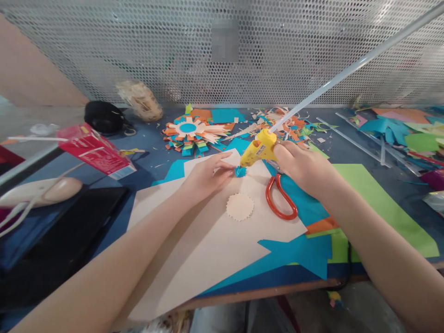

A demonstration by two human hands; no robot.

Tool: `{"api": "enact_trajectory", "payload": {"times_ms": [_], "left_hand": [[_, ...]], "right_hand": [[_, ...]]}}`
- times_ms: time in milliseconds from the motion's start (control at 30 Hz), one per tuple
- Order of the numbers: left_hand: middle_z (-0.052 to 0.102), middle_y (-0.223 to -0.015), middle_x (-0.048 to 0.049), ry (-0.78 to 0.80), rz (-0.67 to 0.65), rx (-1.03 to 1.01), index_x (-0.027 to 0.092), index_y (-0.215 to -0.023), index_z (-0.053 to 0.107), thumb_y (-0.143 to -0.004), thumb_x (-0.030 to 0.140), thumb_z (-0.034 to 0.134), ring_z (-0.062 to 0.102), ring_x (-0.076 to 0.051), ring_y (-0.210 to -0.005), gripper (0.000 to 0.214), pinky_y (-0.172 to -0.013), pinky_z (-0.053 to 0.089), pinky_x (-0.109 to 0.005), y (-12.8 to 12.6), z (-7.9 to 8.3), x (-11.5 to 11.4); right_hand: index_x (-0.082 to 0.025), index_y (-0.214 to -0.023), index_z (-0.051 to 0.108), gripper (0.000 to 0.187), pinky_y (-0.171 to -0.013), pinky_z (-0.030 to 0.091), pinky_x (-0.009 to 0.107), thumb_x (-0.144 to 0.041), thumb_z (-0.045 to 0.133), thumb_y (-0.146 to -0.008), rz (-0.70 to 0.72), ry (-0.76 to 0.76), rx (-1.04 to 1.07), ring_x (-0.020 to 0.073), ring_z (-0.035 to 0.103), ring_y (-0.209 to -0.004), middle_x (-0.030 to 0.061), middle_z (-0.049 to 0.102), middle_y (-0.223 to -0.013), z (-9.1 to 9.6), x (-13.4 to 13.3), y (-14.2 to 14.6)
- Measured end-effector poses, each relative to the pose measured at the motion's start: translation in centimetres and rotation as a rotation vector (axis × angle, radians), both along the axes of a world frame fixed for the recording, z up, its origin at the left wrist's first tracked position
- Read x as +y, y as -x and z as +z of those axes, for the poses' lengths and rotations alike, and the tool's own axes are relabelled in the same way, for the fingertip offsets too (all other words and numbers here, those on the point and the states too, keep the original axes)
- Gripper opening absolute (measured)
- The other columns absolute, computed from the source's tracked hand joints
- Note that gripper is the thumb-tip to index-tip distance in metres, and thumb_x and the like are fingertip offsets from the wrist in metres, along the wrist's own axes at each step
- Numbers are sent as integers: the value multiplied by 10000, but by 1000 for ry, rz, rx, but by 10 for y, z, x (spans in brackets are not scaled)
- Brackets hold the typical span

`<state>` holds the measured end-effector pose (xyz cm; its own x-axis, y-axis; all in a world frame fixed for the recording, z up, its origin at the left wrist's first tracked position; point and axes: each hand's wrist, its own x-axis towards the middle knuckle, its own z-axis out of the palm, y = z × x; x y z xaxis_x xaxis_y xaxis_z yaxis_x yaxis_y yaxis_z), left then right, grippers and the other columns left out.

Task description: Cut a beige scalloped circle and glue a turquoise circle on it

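My right hand [299,163] is wrapped around a yellow hot glue gun [259,149], with a long clear glue stick [342,74] rising from its back. The nozzle points down-left at a small blue paper piece [240,171]. That piece is pinched between the fingertips of my left hand [212,173]. Below them, a cream paper disc with a zigzag edge [240,206] lies on a large off-white sheet [194,259]. Beside the disc rest scissors with red handles [281,203], their blades partly hidden under the glue gun and my right hand.
A layered fringed paper flower [188,128] and colourful scraps [294,122] lie at the back. Left are a pink carton [95,150], a black pouch [103,117] and a dark tablet-like slab [65,245]. Green sheets [381,208] lie right. A perforated metal screen [166,55] closes the back.
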<state>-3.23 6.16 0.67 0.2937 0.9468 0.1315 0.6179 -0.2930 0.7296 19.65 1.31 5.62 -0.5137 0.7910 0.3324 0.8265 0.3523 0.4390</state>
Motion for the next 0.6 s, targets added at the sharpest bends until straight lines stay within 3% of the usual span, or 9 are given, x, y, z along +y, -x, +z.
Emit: {"api": "enact_trajectory", "payload": {"times_ms": [167,300,600], "left_hand": [[736,-1043,-73,96,11,-81,175,-1271,487,-736,312,619,672,-235,-988,568,-838,522,-349,-6,6,-5],[738,-1014,-112,95,48,-114,146,-1224,519,-760,336,579,680,-260,-967,506,-841,520,-376,-7,5,-1],[746,-965,-86,144,70,-114,173,-1143,558,-739,321,605,686,-265,-927,433,-816,524,-368,-9,6,2]], "right_hand": [[-162,-984,523,229,-495,329,266,-24,389,-861,-6,21,21,197,624,-757,79,652,-947,1,-2,0],[-155,-993,526,246,-524,353,267,-21,347,-889,26,-13,28,186,630,-774,77,659,-972,1,-2,-1],[-158,-965,530,210,-501,347,269,-38,379,-884,36,-22,15,188,640,-731,57,644,-872,3,-3,2]]}}
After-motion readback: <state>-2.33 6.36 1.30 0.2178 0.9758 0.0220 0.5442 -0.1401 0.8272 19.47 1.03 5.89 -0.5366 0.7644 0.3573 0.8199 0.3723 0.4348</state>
